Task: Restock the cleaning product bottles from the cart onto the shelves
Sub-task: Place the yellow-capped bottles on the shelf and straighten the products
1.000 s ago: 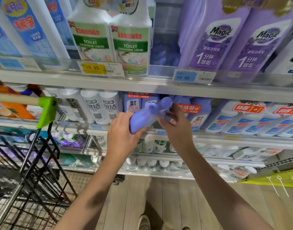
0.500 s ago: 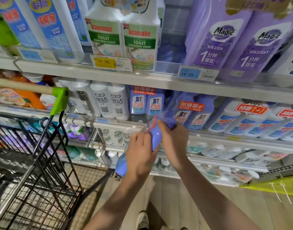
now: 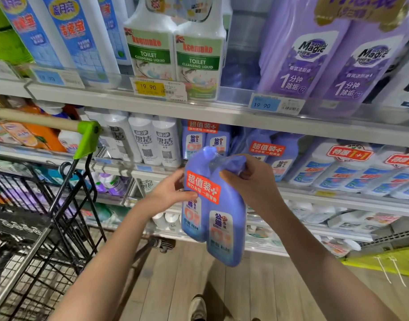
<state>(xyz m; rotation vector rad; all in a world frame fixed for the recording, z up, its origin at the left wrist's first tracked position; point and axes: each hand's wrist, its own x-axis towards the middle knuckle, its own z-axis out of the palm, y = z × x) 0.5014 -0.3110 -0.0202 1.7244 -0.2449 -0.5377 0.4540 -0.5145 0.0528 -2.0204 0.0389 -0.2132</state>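
A twin pack of blue cleaner bottles [image 3: 218, 230] with an orange-red sticker hangs upright in front of the middle shelf [image 3: 338, 200]. My right hand [image 3: 252, 184] grips its necks at the top. My left hand [image 3: 173, 193] holds its left side, thumb on the sticker. Matching blue twin packs [image 3: 270, 149] stand on the shelf just behind it. The black wire cart [image 3: 36, 239] with a green-ended handle stands at the left.
The upper shelf [image 3: 222, 114] carries white toilet-cleaner bottles [image 3: 175, 54] and purple packs [image 3: 326, 59] with price tags. White bottles [image 3: 152, 140] stand left of the blue packs, white-and-blue ones [image 3: 351, 167] to the right. Lower shelves hold more bottles. Wooden floor and a shoe [image 3: 197, 308] show below.
The twin pack has turned from lying tilted to hanging upright with its label facing me, and it sits lower in front of the shelf. Both hands kept hold of it.
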